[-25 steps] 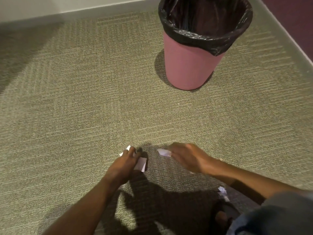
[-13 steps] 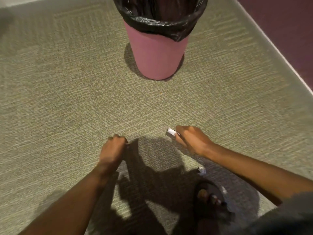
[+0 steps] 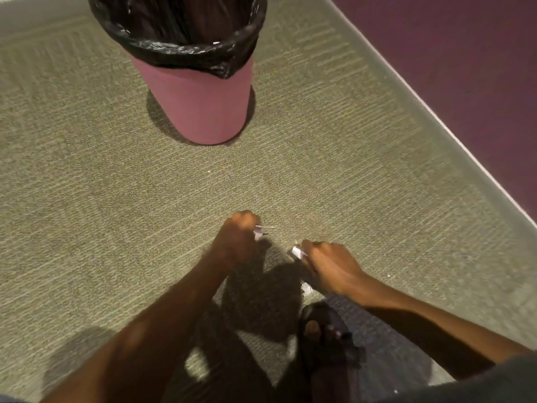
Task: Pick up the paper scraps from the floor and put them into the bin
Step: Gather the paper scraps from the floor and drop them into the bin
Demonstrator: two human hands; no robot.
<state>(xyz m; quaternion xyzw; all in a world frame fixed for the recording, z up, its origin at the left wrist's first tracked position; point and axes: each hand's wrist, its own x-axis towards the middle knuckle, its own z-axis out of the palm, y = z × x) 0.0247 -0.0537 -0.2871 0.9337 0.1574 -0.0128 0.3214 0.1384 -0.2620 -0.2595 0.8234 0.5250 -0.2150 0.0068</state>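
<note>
Paper scraps (image 3: 261,230) poke from each closed grip, left hand (image 3: 238,239) and right hand (image 3: 328,264), one more scrap (image 3: 306,289) lying under the right wrist; best gathered before carrying all to the bin (image 3: 197,103) ahead.

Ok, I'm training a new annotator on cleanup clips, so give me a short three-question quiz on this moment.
1. True or false: both hands are shut on paper scraps.
2. Where does the loose scrap lie? A) inside the bin B) on the carpet near the sandalled foot C) on the purple floor
3. What lines the pink bin?

Key:
1. True: the left hand grips a white scrap, and the right hand grips another scrap.
2. B, below the right hand.
3. A black bag, folded over the rim.
</note>
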